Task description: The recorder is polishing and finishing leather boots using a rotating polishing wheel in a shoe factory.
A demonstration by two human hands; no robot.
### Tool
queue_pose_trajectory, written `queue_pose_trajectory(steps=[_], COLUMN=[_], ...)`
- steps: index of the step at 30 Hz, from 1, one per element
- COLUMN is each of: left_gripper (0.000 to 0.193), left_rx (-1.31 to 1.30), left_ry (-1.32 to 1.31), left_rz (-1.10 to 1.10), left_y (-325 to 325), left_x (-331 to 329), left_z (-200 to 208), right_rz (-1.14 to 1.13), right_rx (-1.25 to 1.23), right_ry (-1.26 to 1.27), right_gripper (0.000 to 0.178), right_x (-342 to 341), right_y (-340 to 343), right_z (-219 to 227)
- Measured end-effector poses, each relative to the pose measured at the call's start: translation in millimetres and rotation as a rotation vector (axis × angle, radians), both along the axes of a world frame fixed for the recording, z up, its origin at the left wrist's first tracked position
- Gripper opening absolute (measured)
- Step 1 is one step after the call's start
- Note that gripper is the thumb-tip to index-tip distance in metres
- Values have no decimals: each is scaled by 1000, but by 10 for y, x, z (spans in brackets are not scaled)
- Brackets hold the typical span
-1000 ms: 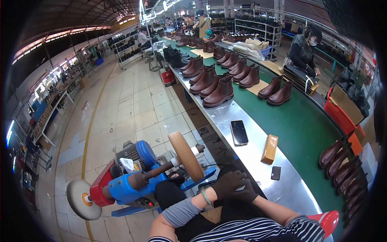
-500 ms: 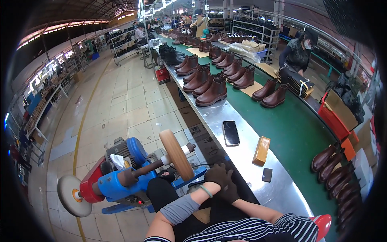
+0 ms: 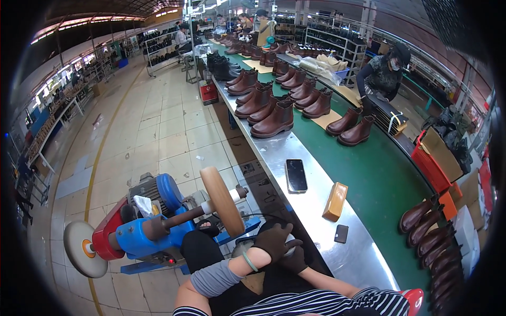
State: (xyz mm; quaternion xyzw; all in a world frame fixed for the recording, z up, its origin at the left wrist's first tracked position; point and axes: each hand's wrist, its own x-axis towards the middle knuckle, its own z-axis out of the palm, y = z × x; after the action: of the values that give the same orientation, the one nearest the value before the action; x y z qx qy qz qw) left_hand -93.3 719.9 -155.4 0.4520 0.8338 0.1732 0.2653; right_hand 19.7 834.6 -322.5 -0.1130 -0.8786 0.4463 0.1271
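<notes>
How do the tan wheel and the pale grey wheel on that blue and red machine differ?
Colour: the tan wheel is warm brown; the grey wheel is pale with an orange-ringed centre.
Place: the tan wheel is nearer the person's left hand; the grey wheel sits at the picture's left.
View: the tan wheel shows its broad rim clearly; the grey wheel shows mostly its flat side.
Both are round and mounted on the same machine.
</notes>
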Motion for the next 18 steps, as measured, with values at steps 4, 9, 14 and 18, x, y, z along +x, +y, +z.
queue_pose_trajectory(steps=[4,9,14,18], left_gripper=[50,58,55,63], left_rx=[498,229,-74,336], left_ry=[591,142,-141,311], left_rz=[-343,-329,-31,-440], left_y=[-44,-8,-76,-88], left_x=[-127,-118,-155,-200], left_z=[-80,-15,142,130], right_rz=[-72,5,14,-73], right_rx=[-263,-80,48,-150], right_ry=[171,97,-84,114], right_gripper=[69,71,71,73], right_x=[-10,-11,-22,-29], right_y=[31,38,19,22], right_z=[-49,-52,35,17])
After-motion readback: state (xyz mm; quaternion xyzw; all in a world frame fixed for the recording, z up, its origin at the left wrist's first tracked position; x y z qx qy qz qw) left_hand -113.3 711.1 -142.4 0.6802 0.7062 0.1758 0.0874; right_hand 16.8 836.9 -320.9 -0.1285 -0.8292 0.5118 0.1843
